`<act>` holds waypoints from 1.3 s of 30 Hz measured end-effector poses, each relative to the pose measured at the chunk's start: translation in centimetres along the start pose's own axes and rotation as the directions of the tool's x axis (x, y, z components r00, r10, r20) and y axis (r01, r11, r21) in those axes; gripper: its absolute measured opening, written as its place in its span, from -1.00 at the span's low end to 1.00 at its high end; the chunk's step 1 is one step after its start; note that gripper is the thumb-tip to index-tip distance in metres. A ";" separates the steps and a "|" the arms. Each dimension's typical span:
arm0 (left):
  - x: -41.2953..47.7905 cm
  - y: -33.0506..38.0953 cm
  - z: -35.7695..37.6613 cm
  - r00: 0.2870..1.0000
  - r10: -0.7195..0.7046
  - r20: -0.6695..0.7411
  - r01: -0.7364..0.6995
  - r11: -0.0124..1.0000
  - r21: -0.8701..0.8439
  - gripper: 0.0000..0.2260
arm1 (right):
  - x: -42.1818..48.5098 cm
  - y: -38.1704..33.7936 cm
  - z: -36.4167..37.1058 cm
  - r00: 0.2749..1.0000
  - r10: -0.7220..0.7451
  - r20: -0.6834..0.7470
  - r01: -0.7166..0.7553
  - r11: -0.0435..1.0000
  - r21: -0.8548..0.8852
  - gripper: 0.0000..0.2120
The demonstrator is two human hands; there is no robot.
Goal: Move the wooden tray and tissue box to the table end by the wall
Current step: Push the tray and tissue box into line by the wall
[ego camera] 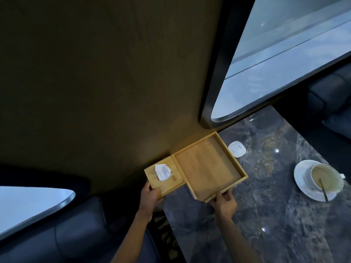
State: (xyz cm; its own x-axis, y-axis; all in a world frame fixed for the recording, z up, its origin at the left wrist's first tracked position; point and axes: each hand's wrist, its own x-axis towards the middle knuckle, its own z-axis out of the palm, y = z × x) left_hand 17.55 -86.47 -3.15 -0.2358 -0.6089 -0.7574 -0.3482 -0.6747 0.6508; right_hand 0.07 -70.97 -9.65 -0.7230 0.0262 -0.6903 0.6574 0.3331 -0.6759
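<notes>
Against the wall (95, 82), left hand (150, 194) closed on tissue box (165, 179), right hand (225, 201) pinching tray (209, 168) rim. Risks nudging box off table (266, 205) edge, or knocking white dish (237, 149).

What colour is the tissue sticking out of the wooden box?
White; the tissue shows clearly in the head view.

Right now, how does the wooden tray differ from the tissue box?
The wooden tray is larger, open and empty; the tissue box is smaller, lidded, with a white tissue sticking out. The right hand holds the tray, the left hand the box. Both are light wood, against the wall.
</notes>
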 end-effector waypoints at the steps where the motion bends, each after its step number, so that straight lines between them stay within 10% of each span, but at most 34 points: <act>1: 0.0 0.1 0.2 1.000 0.009 0.003 -0.009 1.000 -0.002 -0.59 | 0.0 -0.2 -0.1 1.000 0.007 0.007 -0.007 1.000 0.018 -0.56; 8: 0.1 -0.4 -0.4 0.997 -0.020 0.072 0.025 0.997 -0.067 -0.55 | -0.8 -2.1 -1.1 0.987 0.097 0.125 -0.128 0.954 0.270 -0.54; 13: 0.3 -0.6 0.2 0.999 0.006 -0.041 -0.010 0.997 -0.080 -0.51 | -2.3 -4.0 -2.2 0.812 0.376 0.447 -0.514 0.824 0.240 -0.76; 21: 0.0 -0.5 2.4 0.981 0.099 -0.169 -0.099 0.995 0.011 -0.42 | -4.1 -5.8 0.0 0.819 0.420 0.390 -0.562 0.722 0.403 -0.57; 28: -1.9 -1.1 3.2 0.951 0.082 -0.299 -0.069 0.996 0.055 -0.27 | -4.5 -4.6 -2.9 0.831 0.362 0.421 -0.460 0.874 0.157 -0.86; 31: -3.8 -2.1 5.2 0.932 0.245 -0.268 -0.067 0.841 0.536 -0.22 | -4.7 -3.4 -3.4 0.953 -0.009 0.303 0.075 0.976 -0.206 -0.85; 35: -4.6 -4.6 5.2 0.932 0.361 0.027 -0.181 0.401 0.898 -0.18 | -4.1 0.3 -4.2 0.635 -0.420 0.648 0.743 0.103 -0.662 -0.44; 39: -4.1 -5.0 4.6 0.935 0.352 0.054 -0.164 0.289 0.943 -0.08 | -2.6 1.8 -4.9 0.619 -0.212 0.756 0.733 -0.190 -0.653 -0.30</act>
State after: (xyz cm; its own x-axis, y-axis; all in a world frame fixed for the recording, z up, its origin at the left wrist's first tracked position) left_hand 16.05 -78.67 -3.50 -0.3921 -0.7837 -0.4818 -0.9178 0.2980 0.2622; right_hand 2.08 -65.88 -7.78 -0.4267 -0.7671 -0.4790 -0.7933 0.5718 -0.2091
